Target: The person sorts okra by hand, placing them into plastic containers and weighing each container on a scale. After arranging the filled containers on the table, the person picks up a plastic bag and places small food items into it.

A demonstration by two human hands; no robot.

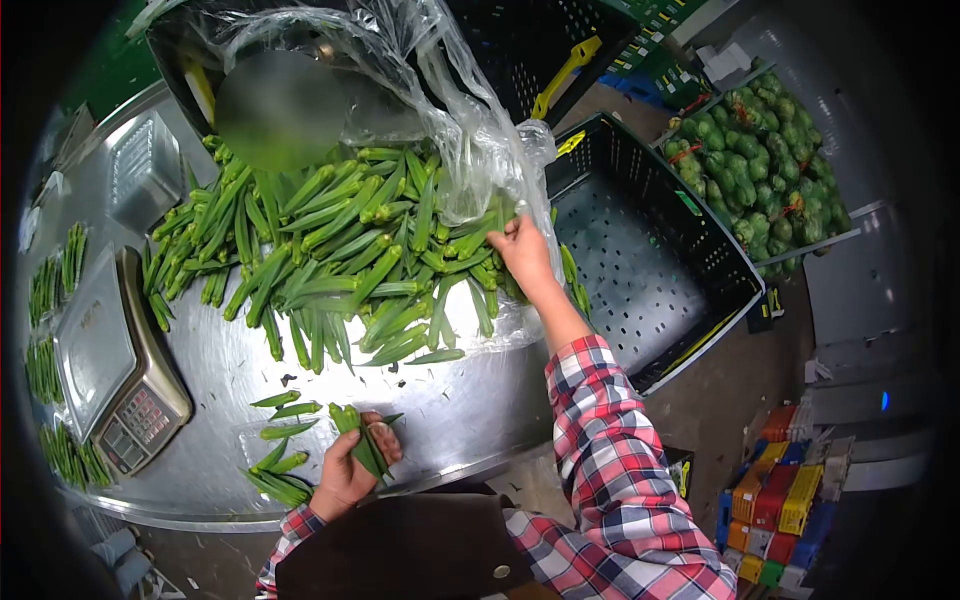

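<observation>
A large heap of green okra [340, 240] lies on the metal table [230, 360], spilling from under a clear plastic bag [470, 130]. My left hand [355, 465] is wrapped round a few okra pods [368, 450] near the table's front edge. Beside it, to the left, several loose okra pods [285, 485] lie on the table. My right hand [525, 250] is at the right end of the heap, against the bag's edge, with its fingers pinched together; what they hold, if anything, is too small to tell.
A scale [150, 400] and clear trays [145, 165] stand at the left, with okra bundles [45, 370] beyond. An empty black crate [640, 270] adjoins the table's right side. Netted green produce [760, 165] and coloured crates [775, 500] are farther right.
</observation>
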